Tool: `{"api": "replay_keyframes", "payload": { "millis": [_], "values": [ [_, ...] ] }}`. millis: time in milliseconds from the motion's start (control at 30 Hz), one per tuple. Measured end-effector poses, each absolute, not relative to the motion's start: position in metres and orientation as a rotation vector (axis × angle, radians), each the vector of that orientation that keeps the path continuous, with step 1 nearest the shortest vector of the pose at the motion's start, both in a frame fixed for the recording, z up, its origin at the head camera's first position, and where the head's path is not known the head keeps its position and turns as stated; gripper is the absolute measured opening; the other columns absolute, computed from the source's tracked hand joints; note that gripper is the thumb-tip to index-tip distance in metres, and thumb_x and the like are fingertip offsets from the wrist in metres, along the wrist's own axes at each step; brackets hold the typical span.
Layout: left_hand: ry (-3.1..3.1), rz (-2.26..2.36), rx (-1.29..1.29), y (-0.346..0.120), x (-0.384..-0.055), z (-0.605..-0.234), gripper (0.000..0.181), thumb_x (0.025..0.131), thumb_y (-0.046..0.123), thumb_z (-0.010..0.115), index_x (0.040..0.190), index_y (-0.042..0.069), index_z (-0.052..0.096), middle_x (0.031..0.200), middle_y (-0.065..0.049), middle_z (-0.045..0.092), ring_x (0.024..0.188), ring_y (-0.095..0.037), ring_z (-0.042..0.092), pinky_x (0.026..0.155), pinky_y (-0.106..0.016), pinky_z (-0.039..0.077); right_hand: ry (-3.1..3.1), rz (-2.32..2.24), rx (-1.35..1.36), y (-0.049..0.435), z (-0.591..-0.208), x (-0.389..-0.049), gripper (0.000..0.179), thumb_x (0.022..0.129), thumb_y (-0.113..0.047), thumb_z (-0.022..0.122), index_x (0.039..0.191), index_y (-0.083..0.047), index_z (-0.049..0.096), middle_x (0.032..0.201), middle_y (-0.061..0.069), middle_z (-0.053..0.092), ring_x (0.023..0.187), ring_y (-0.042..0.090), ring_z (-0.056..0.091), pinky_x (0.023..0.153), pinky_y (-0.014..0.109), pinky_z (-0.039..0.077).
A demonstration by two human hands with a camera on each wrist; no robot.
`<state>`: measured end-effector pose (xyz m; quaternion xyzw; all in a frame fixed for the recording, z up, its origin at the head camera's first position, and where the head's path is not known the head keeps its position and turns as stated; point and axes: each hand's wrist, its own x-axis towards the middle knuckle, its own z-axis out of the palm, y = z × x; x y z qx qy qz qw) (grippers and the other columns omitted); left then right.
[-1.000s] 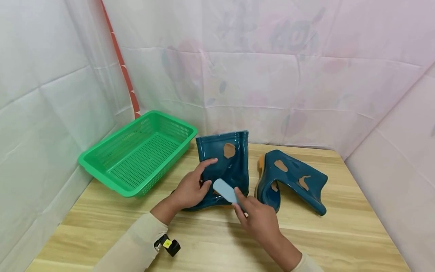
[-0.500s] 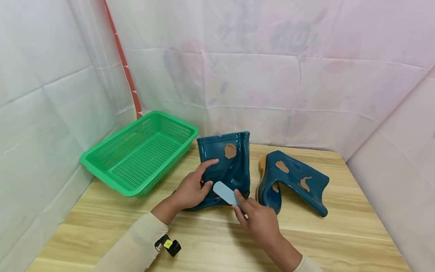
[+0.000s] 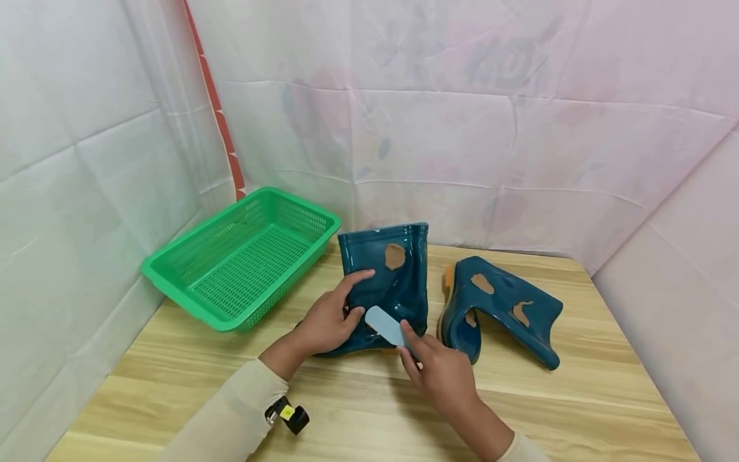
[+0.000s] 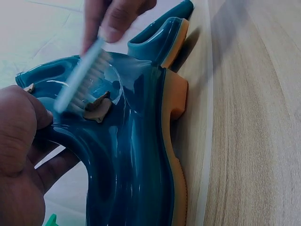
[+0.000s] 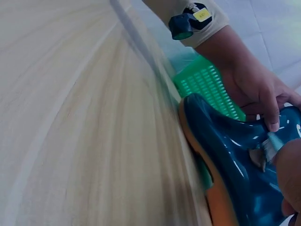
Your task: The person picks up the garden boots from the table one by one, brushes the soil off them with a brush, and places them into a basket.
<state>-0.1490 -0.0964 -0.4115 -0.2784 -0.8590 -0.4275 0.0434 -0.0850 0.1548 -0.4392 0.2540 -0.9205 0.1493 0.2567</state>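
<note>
A dark teal rain boot [image 3: 408, 292] with an orange sole stands on its side edge at the table's middle, shaft toward the back wall. My left hand [image 3: 330, 321] grips it at the bend of the shaft, thumb on the near face and fingers behind. In my right hand [image 3: 443, 372] is a pale blue scrub brush [image 3: 383, 325], index finger along its back. Its bristles meet the boot beside a brown mud-like patch [image 4: 98, 110], and the brush looks blurred in the left wrist view. Another brown patch [image 3: 395, 256] sits higher on the shaft.
A second teal boot [image 3: 502, 296] with several brown patches lies on its side to the right. At the back left is a green perforated basket [image 3: 199, 313]. White sheeting [image 3: 433, 147] surrounds the wooden table [image 3: 358, 410] on the visible sides.
The brush has shifted slightly down and back up against the boot. Both hands keep their holds, and the whole head view has drifted a little.
</note>
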Motion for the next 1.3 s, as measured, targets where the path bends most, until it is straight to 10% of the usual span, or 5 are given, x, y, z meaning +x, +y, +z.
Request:
{"api": "replay_keyframes", "payload": {
  "millis": [1300],
  "values": [
    [-2.637, -1.299, -0.843, -0.096, -0.15, -0.413, 0.07, 0.102, 0.007, 0.063, 0.159, 0.031, 0.031, 0.052, 0.009, 0.037, 0.043, -0.007, 0.041, 0.048, -0.028, 0.04, -2.608, 0.408, 0.663, 0.161, -0.44, -0.082, 0.046, 0.089, -0.028, 0.082, 0.132, -0.016, 0.072, 0.068, -0.009, 0.056, 0.05, -0.001, 0.033, 0.042, 0.019, 0.024]
  ]
}}
